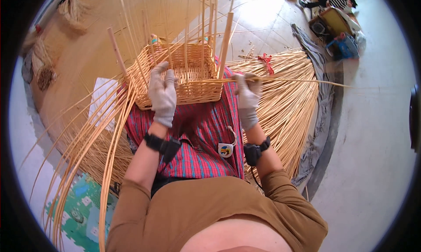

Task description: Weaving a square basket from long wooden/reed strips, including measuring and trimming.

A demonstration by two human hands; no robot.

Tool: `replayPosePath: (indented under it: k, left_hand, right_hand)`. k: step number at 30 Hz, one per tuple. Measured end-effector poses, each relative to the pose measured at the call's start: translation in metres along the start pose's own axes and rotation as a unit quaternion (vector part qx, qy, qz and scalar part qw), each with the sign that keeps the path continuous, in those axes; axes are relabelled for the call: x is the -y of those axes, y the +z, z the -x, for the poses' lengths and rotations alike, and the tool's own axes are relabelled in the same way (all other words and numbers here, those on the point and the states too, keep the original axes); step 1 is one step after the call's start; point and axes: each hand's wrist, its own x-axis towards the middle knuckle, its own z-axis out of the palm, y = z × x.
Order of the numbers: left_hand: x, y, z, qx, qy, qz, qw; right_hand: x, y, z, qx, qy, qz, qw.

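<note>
A rectangular wicker basket (199, 92), part woven, sits on a red plaid cloth (193, 155) over my lap, with upright stakes rising from its walls. My left hand (163, 94), in a pale knitted glove, is at the near wall. Its thumb stands apart from the raised fingers, and it seems to hold nothing. Beyond the near right corner my right hand (248, 96), gloved too and slightly blurred, is closed on a long willow rod (302, 80). That rod runs from the basket's rim out to the right. Many loose rod ends (83, 164) fan down from the left side.
A large bundle of rods (285, 107) with a red tie (266, 61) lies on the floor to the right, beside a grey cloth (322, 94). At upper right, a person (340, 0) sits near a box (335, 21). A thick corner post (226, 43) stands up from the basket.
</note>
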Motion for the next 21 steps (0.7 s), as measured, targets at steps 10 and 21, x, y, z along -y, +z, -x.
replayPosePath:
  k: [10, 21]
  left_hand:
    - [0.012, 0.067, 0.012, 0.199, -0.267, -0.131, 0.934]
    - [0.039, 0.054, 0.021, 0.203, -0.122, -0.037, 0.971]
  right_hand:
    - [0.032, 0.067, -0.092, 0.137, -0.349, 0.387, 0.842]
    - [-0.020, -0.063, -0.071, 0.103, -0.031, 0.572, 0.813]
